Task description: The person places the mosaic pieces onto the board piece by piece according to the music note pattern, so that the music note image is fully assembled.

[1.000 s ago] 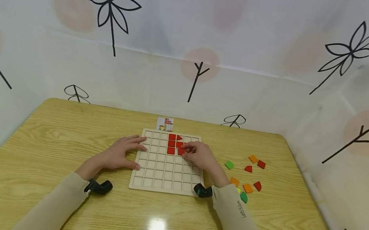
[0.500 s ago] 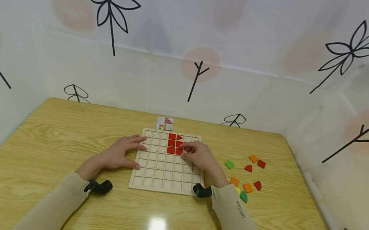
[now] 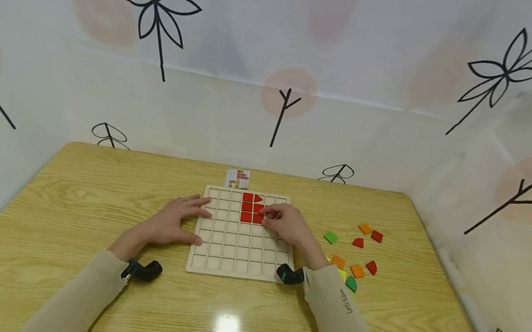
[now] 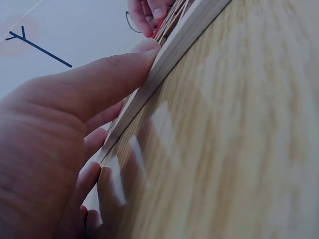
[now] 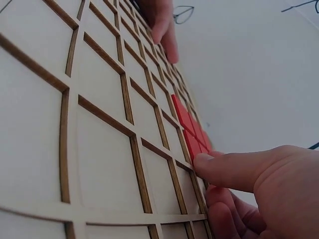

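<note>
A wooden grid board lies on the table, with red square tiles in two columns of its upper middle cells. One red triangle tile tops the right column. My right hand has its thumb and fingers at the lowest square tile of that column. In the right wrist view the thumb meets this tile's near edge, and the other fingers curl beneath. My left hand spreads along the board's left rim, its thumb resting on the wooden edge.
A small printed pattern card lies behind the board. Several loose tiles lie to the right, among them a light green square, an orange square, a red quarter-round and a dark green one. A patterned cloth hangs behind the table.
The lowest red square tile in the right column has shifted left and straightened, now flush beside its neighbour. The right hand moved only slightly; the left hand stayed put.
</note>
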{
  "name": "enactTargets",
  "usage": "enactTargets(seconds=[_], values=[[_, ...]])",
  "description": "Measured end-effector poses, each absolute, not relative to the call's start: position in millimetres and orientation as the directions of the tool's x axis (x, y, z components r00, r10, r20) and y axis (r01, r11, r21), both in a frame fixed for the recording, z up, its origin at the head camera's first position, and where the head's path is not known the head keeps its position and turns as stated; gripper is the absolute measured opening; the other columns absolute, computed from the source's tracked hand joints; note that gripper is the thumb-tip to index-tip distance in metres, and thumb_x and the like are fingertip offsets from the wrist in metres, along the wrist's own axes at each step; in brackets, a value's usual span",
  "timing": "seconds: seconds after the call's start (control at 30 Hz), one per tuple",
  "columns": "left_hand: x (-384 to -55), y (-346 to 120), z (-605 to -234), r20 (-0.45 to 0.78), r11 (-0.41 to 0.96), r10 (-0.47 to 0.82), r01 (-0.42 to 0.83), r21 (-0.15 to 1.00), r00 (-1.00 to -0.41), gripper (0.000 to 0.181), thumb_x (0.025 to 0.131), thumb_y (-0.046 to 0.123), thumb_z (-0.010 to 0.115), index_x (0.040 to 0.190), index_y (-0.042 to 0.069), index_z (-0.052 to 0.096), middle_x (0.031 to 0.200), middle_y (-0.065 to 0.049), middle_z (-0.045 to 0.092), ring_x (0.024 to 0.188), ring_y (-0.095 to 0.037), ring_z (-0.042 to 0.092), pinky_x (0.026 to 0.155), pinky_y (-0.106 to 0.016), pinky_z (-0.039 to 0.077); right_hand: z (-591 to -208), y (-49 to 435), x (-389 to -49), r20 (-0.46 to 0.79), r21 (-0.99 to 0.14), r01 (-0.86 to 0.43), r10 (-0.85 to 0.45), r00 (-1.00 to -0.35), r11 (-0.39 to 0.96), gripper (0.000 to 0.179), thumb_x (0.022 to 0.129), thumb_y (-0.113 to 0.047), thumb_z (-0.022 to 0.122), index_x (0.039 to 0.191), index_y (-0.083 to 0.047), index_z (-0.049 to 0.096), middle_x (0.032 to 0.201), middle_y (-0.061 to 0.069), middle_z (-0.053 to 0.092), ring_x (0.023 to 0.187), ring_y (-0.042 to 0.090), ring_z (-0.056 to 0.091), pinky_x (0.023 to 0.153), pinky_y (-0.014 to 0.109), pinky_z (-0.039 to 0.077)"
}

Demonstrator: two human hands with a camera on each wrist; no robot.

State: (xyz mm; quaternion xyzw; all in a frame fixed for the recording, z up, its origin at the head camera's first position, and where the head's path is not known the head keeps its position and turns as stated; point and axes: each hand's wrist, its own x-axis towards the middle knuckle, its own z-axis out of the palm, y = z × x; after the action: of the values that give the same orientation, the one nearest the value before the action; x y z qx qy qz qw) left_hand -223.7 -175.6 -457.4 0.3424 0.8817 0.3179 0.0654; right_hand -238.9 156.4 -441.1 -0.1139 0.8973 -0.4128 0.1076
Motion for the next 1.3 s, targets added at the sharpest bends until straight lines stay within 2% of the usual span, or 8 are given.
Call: enactTargets(seconds=[0.2, 0.33, 0.53, 0.77, 0.9, 1.0, 1.13, 1.3], values=[[-224, -178, -461, 0.116, 0.559, 0.645, 0.570, 0.602, -0.755, 0.059, 0.084, 0.042, 0.078, 0.134, 0.014, 0.063, 0.159, -0.010, 0.035, 0.148, -0.037, 0.022, 0.114, -0.063, 0.012, -441, 155, -239, -0.087, -0.778, -0.118, -0.291, -0.953, 0.617, 0.017, 0.093, -0.013, 0.070, 0.109, -0.012, 0.076, 0.091, 0.002, 0.063, 0.079, 0.019, 0.054, 0.069, 0.033, 0.045], [-224, -179, -462, 0.118, 0.555, 0.647, 0.572, 0.604, -0.753, 0.059, 0.084, 0.042, 0.079, 0.134, 0.014, 0.063, 0.159, -0.010, 0.035, 0.148, -0.037, 0.021, 0.114, -0.063, 0.012, -439, 163, -239, -0.067, -0.790, -0.127, -0.290, -0.955, 0.600, 0.019, 0.094, -0.014, 0.070, 0.111, -0.012, 0.076, 0.096, 0.001, 0.067, 0.084, 0.018, 0.060, 0.072, 0.033, 0.050], [-223, -179, -461, 0.109, 0.558, 0.647, 0.566, 0.607, -0.755, 0.058, 0.084, 0.041, 0.078, 0.134, 0.014, 0.063, 0.159, -0.010, 0.034, 0.148, -0.037, 0.021, 0.114, -0.063, 0.011, -431, 191, -238, -0.033, -0.791, -0.141, -0.273, -0.961, 0.595, 0.022, 0.095, -0.010, 0.067, 0.116, -0.006, 0.073, 0.103, 0.007, 0.069, 0.091, 0.024, 0.065, 0.072, 0.034, 0.053], [-223, -179, -460, 0.100, 0.565, 0.643, 0.559, 0.607, -0.759, 0.059, 0.084, 0.042, 0.078, 0.134, 0.014, 0.063, 0.159, -0.009, 0.034, 0.148, -0.036, 0.021, 0.114, -0.063, 0.012, -422, 238, -234, -0.042, -0.781, -0.074, -0.171, -0.984, 0.620, 0.026, 0.098, -0.009, 0.064, 0.122, -0.003, 0.069, 0.112, 0.014, 0.067, 0.098, 0.030, 0.063, 0.075, 0.037, 0.055], [-223, -179, -459, 0.103, 0.562, 0.645, 0.562, 0.607, -0.757, 0.059, 0.084, 0.042, 0.078, 0.134, 0.014, 0.063, 0.159, -0.010, 0.034, 0.148, -0.036, 0.021, 0.114, -0.063, 0.012, -420, 270, -229, -0.019, -0.769, -0.058, -0.114, -0.993, 0.637, 0.029, 0.098, -0.007, 0.062, 0.126, 0.001, 0.066, 0.118, 0.020, 0.065, 0.104, 0.035, 0.061, 0.081, 0.042, 0.054], [-223, -180, -458, 0.107, 0.558, 0.647, 0.564, 0.608, -0.755, 0.058, 0.085, 0.041, 0.078, 0.134, 0.014, 0.062, 0.159, -0.011, 0.034, 0.148, -0.037, 0.022, 0.113, -0.064, 0.013, -421, 297, -225, 0.022, -0.752, -0.051, -0.053, -0.998, 0.658, 0.029, 0.099, -0.008, 0.061, 0.126, 0.002, 0.066, 0.119, 0.022, 0.065, 0.107, 0.037, 0.060, 0.082, 0.040, 0.052], [-223, -180, -457, 0.108, 0.558, 0.646, 0.565, 0.608, -0.755, 0.058, 0.084, 0.041, 0.078, 0.133, 0.014, 0.063, 0.159, -0.011, 0.035, 0.147, -0.037, 0.022, 0.113, -0.065, 0.014, -420, 329, -216, 0.065, -0.714, -0.034, 0.018, -0.998, 0.699, 0.030, 0.100, -0.010, 0.060, 0.126, 0.003, 0.065, 0.118, 0.023, 0.065, 0.105, 0.037, 0.060, 0.077, 0.033, 0.050], [-224, -178, -458, 0.106, 0.565, 0.648, 0.569, 0.597, -0.754, 0.058, 0.084, 0.042, 0.078, 0.133, 0.015, 0.063, 0.159, -0.010, 0.035, 0.147, -0.037, 0.022, 0.113, -0.065, 0.014, -422, 364, -202, 0.010, -0.714, 0.072, 0.113, -0.993, 0.696, 0.035, 0.102, -0.018, 0.057, 0.130, 0.003, 0.062, 0.122, 0.026, 0.061, 0.100, 0.036, 0.058, 0.069, 0.030, 0.050]])
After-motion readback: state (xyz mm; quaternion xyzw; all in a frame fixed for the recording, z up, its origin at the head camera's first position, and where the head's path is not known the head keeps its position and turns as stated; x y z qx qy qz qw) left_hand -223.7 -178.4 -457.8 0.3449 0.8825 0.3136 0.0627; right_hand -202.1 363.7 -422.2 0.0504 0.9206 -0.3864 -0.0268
